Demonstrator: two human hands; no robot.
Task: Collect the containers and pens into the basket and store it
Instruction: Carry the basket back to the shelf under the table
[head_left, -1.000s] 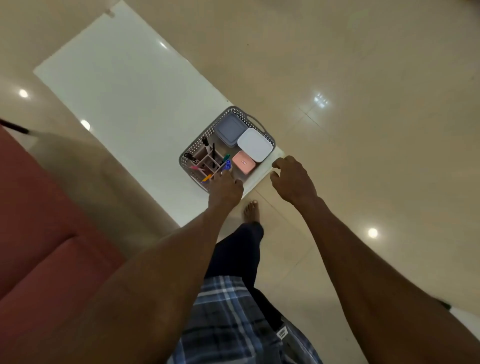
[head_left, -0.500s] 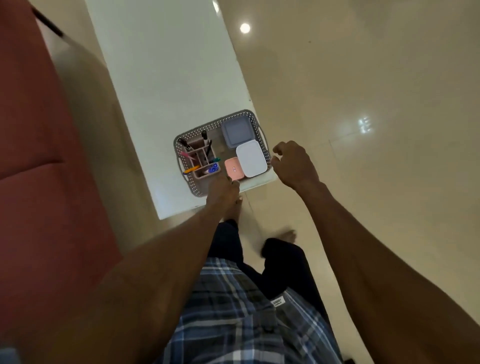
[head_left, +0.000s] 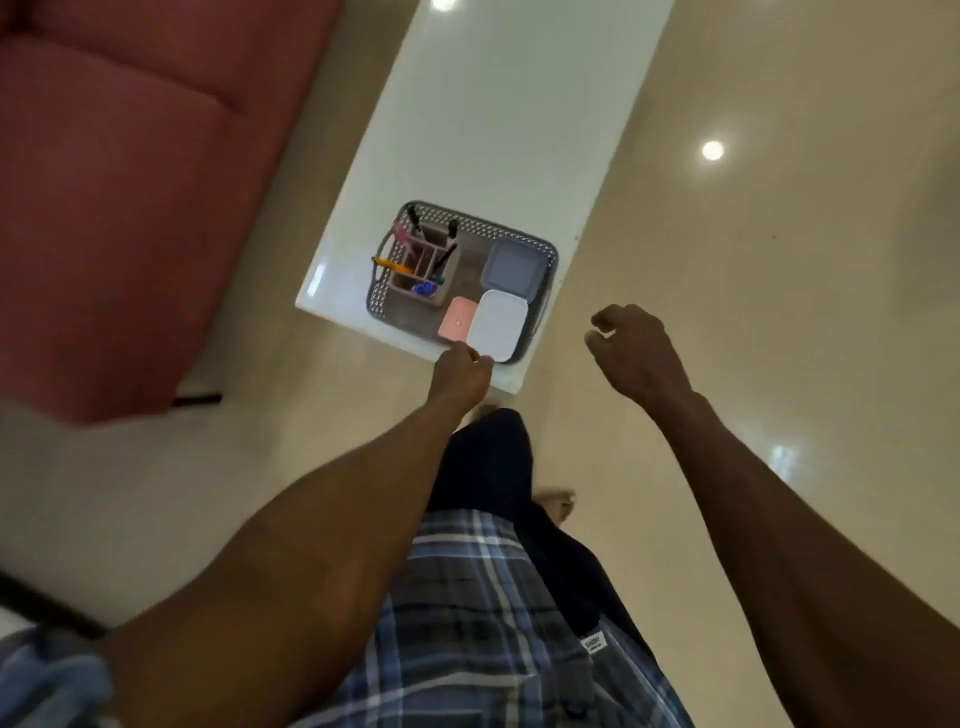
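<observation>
A grey perforated basket (head_left: 470, 224) stands on the near corner of a white table (head_left: 498, 104). Inside it are a pink pen holder (head_left: 423, 260) with several pens, a grey lidded container (head_left: 511, 267), a white lidded container (head_left: 497, 325) and a small pink container (head_left: 456, 319). My left hand (head_left: 460, 373) is closed on the basket's near rim, just under the white container. Off the table to the right, my right hand (head_left: 631, 353) hangs over the floor with loosely curled fingers and nothing in it.
A red sofa (head_left: 104, 182) fills the left side, close to the table's long edge. Glossy beige floor (head_left: 779, 260) lies to the right of the table. My legs and one bare foot (head_left: 558, 503) are right below the table's near edge.
The view has swung round the table's corner, so the sofa now sits at the upper left. My right hand has drawn away from the basket to the right. My left hand stays at the rim.
</observation>
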